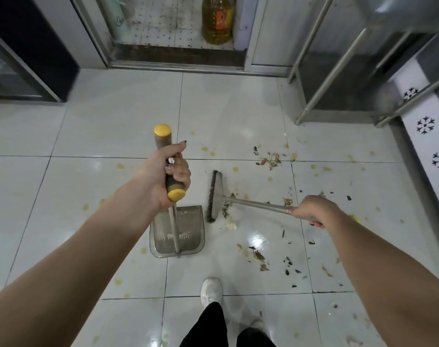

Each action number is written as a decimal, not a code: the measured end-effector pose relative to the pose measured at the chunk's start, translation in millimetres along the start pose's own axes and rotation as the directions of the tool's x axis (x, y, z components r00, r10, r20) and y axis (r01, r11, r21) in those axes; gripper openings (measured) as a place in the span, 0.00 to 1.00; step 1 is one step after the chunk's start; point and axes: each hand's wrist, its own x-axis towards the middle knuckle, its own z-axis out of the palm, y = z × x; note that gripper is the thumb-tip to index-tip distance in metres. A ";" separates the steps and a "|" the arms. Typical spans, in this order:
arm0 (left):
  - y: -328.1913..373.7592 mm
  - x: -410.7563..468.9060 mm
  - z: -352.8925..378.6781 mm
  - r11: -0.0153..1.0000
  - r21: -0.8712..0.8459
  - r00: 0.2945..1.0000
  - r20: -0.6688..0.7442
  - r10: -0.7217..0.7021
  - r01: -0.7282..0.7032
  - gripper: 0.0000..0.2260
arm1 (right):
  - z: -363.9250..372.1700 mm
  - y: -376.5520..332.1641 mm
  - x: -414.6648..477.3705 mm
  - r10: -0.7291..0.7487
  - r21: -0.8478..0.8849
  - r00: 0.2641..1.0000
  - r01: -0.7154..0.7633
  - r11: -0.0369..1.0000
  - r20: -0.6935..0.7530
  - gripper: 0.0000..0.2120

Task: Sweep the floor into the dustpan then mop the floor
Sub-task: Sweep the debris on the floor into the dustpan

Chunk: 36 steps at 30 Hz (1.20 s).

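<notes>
A metal dustpan (188, 224) stands on the white tiled floor, its mouth facing right. My left hand (165, 176) grips the yellow-capped handle (163, 136) on the dustpan's upright pole. My right hand (311, 210) holds the metal shaft of a broom, whose brush head (214, 196) sits on the floor just right of the dustpan's mouth. Food scraps and peels (271, 159) lie scattered on the tiles to the right, with more litter (258, 257) nearer my feet and a small pile beside the brush.
A large bottle of yellow oil (217, 20) stands in the doorway ahead. A metal rack's legs (306, 113) rise at the right, a dark cabinet (25, 58) at the left. My white shoe (210, 290) is just behind the dustpan.
</notes>
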 end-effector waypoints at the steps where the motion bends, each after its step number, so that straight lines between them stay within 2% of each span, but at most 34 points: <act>1: 0.9 1.1 -0.3 1.000 -0.003 1.000 0.001 -0.006 0.006 0.20 | -0.5 -14.4 1.1 -0.015 0.006 1.000 0.015 1.000 0.013 0.31; 3: 2.4 4.7 -1.7 1.000 -0.006 1.000 0.001 -0.010 0.010 0.18 | 3.7 -46.9 6.2 -0.044 0.039 0.998 0.043 0.998 0.037 0.30; 7: 4.7 12.8 -4.9 1.000 0.006 0.999 -0.036 -0.012 0.013 0.17 | 16.9 -97.3 16.8 -0.112 0.043 0.994 0.113 0.993 -0.019 0.20; 10: 5.1 17.9 -5.2 0.999 0.034 0.999 -0.038 -0.028 0.029 0.16 | 18.2 -118.0 25.8 -0.098 0.067 0.994 0.100 0.993 -0.041 0.21; 14: 4.9 25.6 -1.2 0.996 0.075 0.998 -0.058 -0.039 0.043 0.15 | 14.8 -128.8 37.0 -0.053 0.143 0.999 0.051 0.988 0.011 0.22; 18: 0.0 30.5 3.9 0.988 0.137 0.995 -0.086 -0.053 0.064 0.15 | 16.2 -101.1 36.3 -0.001 0.174 0.996 -0.015 0.985 0.094 0.24; 23: -14.4 32.0 18.3 0.964 0.249 0.992 -0.101 -0.069 0.092 0.15 | 17.1 -32.0 29.6 0.038 0.064 0.994 -0.045 0.997 0.107 0.30; 28: -16.4 24.1 28.8 0.958 0.268 0.994 -0.079 -0.080 0.098 0.16 | 1.4 12.1 19.0 0.065 0.081 0.988 -0.077 0.994 0.138 0.33; 32: -17.3 19.1 30.7 0.957 0.271 0.994 -0.073 -0.082 0.099 0.15 | -9.2 19.3 15.6 0.059 0.155 0.981 -0.088 0.984 0.183 0.32; 36: -24.2 17.0 32.1 0.951 0.292 0.993 -0.075 -0.088 0.106 0.16 | 18.6 -11.1 12.0 -0.032 0.240 0.980 -0.016 0.971 0.194 0.28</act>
